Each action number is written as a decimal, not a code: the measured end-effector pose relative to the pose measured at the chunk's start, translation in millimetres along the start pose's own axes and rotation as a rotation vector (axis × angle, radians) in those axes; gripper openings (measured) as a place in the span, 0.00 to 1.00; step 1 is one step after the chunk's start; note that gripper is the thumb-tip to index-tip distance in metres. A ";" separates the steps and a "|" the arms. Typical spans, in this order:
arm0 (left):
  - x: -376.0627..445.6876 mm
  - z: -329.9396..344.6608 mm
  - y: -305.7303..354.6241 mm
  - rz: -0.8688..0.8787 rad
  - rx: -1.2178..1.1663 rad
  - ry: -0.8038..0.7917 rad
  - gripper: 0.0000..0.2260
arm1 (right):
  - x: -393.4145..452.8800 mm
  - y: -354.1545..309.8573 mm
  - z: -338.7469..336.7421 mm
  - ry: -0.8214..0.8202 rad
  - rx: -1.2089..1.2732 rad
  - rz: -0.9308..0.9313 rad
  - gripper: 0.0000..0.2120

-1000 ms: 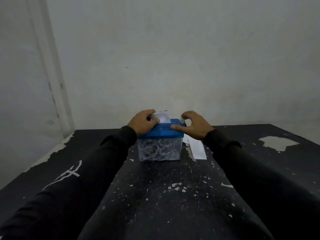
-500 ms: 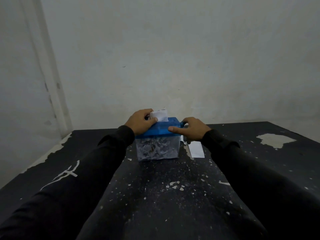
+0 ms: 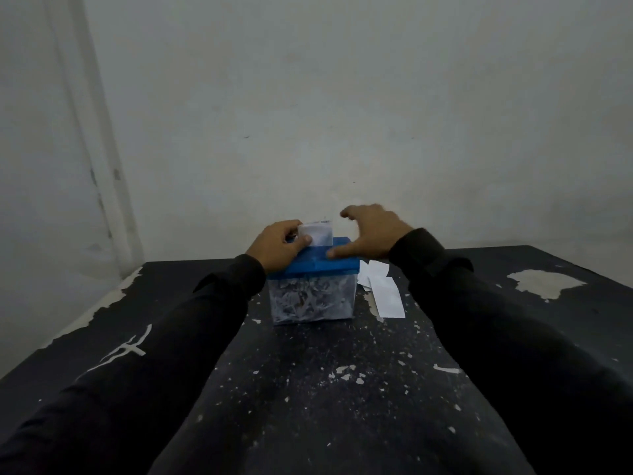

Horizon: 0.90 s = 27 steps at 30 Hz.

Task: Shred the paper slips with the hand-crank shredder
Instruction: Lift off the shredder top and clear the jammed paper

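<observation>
Shredder (image 3: 313,279) on tabletop (image 3: 325,389): left hand (image 3: 279,246) pinches slip (image 3: 317,233) upright in slot to feed it; right hand (image 3: 371,231), fingers spread, w/ thumb on lid, prob. steadying; spare slips (image 3: 385,291) beside.

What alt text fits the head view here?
Left hand pinches a paper slip upright in the blue-lidded shredder; right hand hovers open above the lid, thumb touching it. Spare slips lie right on the black table.

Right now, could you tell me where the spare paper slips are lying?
In the head view, the spare paper slips lie flat on the black table, just right of the shredder, below the right hand.
</observation>
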State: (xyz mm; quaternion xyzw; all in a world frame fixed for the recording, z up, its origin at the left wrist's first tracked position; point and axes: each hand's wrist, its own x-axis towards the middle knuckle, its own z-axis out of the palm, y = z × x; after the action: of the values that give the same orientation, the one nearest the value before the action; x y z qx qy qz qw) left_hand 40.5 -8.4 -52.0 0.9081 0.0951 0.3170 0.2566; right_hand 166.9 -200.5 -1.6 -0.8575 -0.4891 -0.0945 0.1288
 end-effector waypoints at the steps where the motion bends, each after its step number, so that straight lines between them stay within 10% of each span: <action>1: 0.0 0.7 -0.6 -0.007 -0.045 0.030 0.17 | 4.2 -8.2 2.1 -0.073 -0.036 -0.017 0.51; 11: 0.9 -2.3 4.9 -0.142 -0.364 0.270 0.05 | 22.9 -23.2 3.6 -0.293 -0.076 -0.005 0.51; 19: -34.1 -34.7 -31.5 -0.264 -0.409 0.509 0.15 | 28.7 -30.5 6.2 -0.310 -0.106 -0.050 0.49; 27: -68.0 -15.0 -88.7 -0.470 0.112 -0.071 0.08 | 28.2 -31.8 8.3 -0.290 -0.074 -0.027 0.48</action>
State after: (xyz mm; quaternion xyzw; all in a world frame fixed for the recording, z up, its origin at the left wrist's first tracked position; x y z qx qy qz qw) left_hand -22.9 50.2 -124.5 0.8843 0.3121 0.2107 0.2759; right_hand 154.0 -159.4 2.7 -0.8597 -0.5101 0.0106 0.0236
